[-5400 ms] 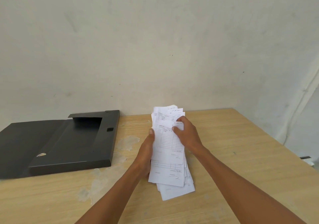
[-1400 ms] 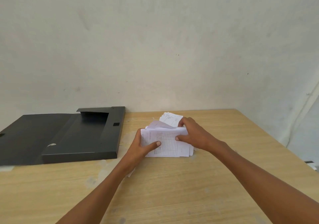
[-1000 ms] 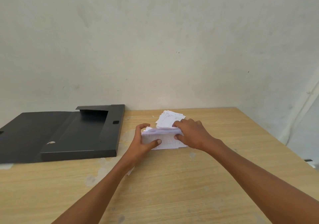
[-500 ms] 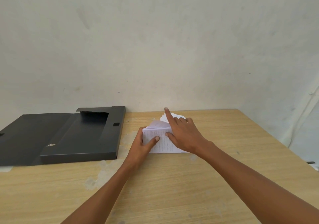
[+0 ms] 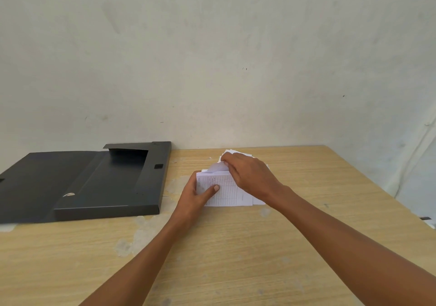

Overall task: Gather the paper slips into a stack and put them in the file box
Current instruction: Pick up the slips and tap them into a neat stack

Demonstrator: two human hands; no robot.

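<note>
Beside the open, empty file box (image 5: 94, 183) — both hands (image 5: 250, 178) grip the slips (image 5: 226, 192).

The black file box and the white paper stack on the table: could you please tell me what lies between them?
In the head view, only bare wooden table with pale worn patches separates the black file box from the white paper stack.

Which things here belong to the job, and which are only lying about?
Belong to the job:
paper slips, on the table
file box, open
left hand, on the slips
right hand, lifting a slip edge

Only lying about:
table
wall
</note>
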